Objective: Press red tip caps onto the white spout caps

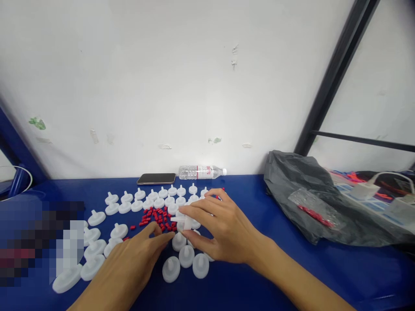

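Observation:
My right hand (223,224) pinches a white disc-shaped cap with a nozzle (186,222) between thumb and fingers. The cap is tipped on its side, its thin nozzle pointing left toward my left hand. My left hand (142,248) is low over the loose small red caps (158,215), thumb and index finger bent and apart at the tips. Its other fingers are hidden beneath it. Around both hands stand several more white nozzle caps (200,265), disc down and nozzle up, on the blue table (246,285).
A dark phone (156,178) and a clear plastic bottle (194,172) lie by the wall. At right, a grey plastic bag (292,181) has a small clear bag of red pieces (314,215) on it. A white charger (365,190) stands farther right. Pixelated blur covers the left edge.

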Demonstrator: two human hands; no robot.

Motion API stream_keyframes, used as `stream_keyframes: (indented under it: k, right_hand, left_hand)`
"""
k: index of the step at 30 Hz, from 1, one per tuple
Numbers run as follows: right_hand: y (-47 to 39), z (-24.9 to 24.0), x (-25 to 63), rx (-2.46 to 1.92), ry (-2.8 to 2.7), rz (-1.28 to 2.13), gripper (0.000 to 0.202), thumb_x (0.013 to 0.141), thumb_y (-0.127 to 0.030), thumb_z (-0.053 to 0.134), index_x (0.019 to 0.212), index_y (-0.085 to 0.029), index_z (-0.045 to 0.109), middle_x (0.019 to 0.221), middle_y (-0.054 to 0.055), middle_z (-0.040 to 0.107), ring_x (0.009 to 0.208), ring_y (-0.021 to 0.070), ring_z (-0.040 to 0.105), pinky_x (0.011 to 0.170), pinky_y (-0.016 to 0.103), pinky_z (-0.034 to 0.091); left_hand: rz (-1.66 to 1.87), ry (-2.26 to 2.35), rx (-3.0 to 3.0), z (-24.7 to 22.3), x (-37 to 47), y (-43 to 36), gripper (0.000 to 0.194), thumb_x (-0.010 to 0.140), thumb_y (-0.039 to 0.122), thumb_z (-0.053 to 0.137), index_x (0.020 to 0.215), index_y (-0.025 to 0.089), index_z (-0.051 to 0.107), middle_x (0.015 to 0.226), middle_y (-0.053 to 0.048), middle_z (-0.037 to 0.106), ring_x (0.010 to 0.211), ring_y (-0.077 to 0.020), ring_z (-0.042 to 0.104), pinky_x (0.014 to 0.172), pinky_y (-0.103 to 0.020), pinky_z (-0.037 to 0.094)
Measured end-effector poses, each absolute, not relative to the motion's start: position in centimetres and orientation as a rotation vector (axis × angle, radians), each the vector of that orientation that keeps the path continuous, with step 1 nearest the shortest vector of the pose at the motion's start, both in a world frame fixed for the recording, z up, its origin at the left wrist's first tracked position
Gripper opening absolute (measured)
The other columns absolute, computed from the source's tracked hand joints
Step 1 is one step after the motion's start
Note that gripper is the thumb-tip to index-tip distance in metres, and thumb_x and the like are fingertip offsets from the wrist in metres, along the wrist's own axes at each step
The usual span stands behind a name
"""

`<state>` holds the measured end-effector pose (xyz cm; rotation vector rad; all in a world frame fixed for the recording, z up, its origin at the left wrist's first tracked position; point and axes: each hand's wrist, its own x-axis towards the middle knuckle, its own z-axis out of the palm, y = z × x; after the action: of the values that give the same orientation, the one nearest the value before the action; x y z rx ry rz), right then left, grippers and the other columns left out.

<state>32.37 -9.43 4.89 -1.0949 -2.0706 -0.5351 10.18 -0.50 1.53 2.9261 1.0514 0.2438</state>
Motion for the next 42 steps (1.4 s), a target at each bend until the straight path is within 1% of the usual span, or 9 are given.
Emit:
stream_keyframes:
  k: [4, 7, 10, 13, 17, 20, 25, 33, 42]
  right_hand:
    - [-9.4, 4.9, 32.3, -1.095, -2.075, -0.522, 0.023, 0.103, -0.031, 0.059, 0.122, -0.019, 0.063, 0.101, 0.006, 0.079, 0.089, 0.0184, 0.072, 0.095, 0.039, 0.045]
    - [-9.4, 4.8, 32.3, -1.092, -2.088, -0.532, 0.022, 0.103, -0.030, 0.060, 0.122, -0.018, 0.063, 0.104, 0.006, 0.078, 0.092, 0.0187, 0.072, 0.096, 0.039, 0.044]
    - [-9.3, 4.5, 32.5, -1.108, -2.116, -0.557, 0.028, 0.104, -0.031, 0.060, 0.128, -0.016, 0.061, 0.109, 0.007, 0.078, 0.097, 0.0194, 0.071, 0.098, 0.039, 0.044]
    - [-9.2, 4.3, 32.7, -1.128, -2.140, -0.572, 0.027, 0.105, -0.033, 0.060, 0.127, -0.017, 0.061, 0.110, 0.007, 0.077, 0.098, 0.0191, 0.071, 0.100, 0.040, 0.043]
    - [-9.2, 4.4, 32.7, -1.100, -2.168, -0.589, 0.022, 0.104, -0.029, 0.061, 0.122, -0.017, 0.063, 0.106, 0.006, 0.077, 0.094, 0.0183, 0.070, 0.098, 0.039, 0.043]
    - [-9.2, 4.6, 32.6, -1.080, -2.181, -0.586, 0.022, 0.105, -0.029, 0.061, 0.123, -0.016, 0.063, 0.106, 0.005, 0.077, 0.093, 0.0177, 0.070, 0.098, 0.038, 0.042]
    - [-9.3, 4.6, 32.6, -1.034, -2.152, -0.584, 0.025, 0.103, -0.029, 0.065, 0.124, -0.016, 0.063, 0.106, 0.005, 0.077, 0.093, 0.0162, 0.070, 0.099, 0.036, 0.042]
    - [-9.4, 4.6, 32.5, -1.023, -2.142, -0.562, 0.027, 0.103, -0.031, 0.066, 0.125, -0.015, 0.063, 0.107, 0.006, 0.077, 0.094, 0.0161, 0.070, 0.098, 0.036, 0.043]
    - [-9.3, 4.3, 32.4, -1.007, -2.103, -0.528, 0.029, 0.102, -0.032, 0.067, 0.125, -0.015, 0.064, 0.107, 0.006, 0.077, 0.096, 0.0160, 0.070, 0.093, 0.034, 0.047]
  left_hand:
    - [0.390, 1.039, 2.875, 1.9, 10.3, -0.7, 0.040, 0.098, 0.025, 0.041, 0.103, 0.031, 0.080, 0.099, -0.004, 0.075, 0.077, -0.0175, 0.075, 0.062, -0.022, 0.052]
    - [0.259, 1.096, 2.903, 2.3, 10.4, -0.7, 0.036, 0.097, 0.023, 0.043, 0.098, 0.028, 0.078, 0.102, -0.004, 0.077, 0.080, -0.0197, 0.077, 0.064, -0.024, 0.053]
    - [0.168, 1.200, 2.892, 2.8, 10.2, -0.7, 0.036, 0.098, 0.024, 0.041, 0.100, 0.027, 0.077, 0.103, -0.004, 0.079, 0.086, -0.0250, 0.078, 0.067, -0.030, 0.055]
    - [0.403, 1.190, 2.792, 3.3, 9.6, -0.7, 0.034, 0.099, 0.033, 0.043, 0.102, 0.029, 0.077, 0.093, -0.002, 0.082, 0.083, -0.0250, 0.078, 0.068, -0.031, 0.055]
    - [0.872, 1.002, 2.659, 3.8, 9.3, -0.9, 0.032, 0.096, 0.050, 0.053, 0.096, 0.031, 0.079, 0.081, 0.003, 0.081, 0.055, -0.0155, 0.069, 0.048, -0.023, 0.047]
    - [1.047, 0.893, 2.640, 4.1, 9.5, -1.3, 0.023, 0.095, 0.044, 0.059, 0.093, 0.032, 0.079, 0.075, 0.007, 0.079, 0.040, -0.0086, 0.055, 0.044, -0.020, 0.044]
    - [1.268, 0.769, 2.624, 4.4, 10.0, -1.5, 0.020, 0.095, 0.043, 0.062, 0.088, 0.031, 0.077, 0.068, 0.009, 0.076, 0.038, -0.0062, 0.054, 0.042, -0.016, 0.044]
    - [1.246, 0.732, 2.507, 4.4, 9.8, -1.7, 0.022, 0.093, 0.051, 0.066, 0.089, 0.033, 0.078, 0.072, 0.010, 0.078, 0.046, -0.0066, 0.064, 0.043, -0.012, 0.048]
    - [1.296, 0.771, 2.593, 4.5, 9.8, -1.1, 0.030, 0.095, 0.055, 0.063, 0.089, 0.029, 0.078, 0.075, 0.007, 0.080, 0.042, -0.0065, 0.062, 0.040, -0.013, 0.047]
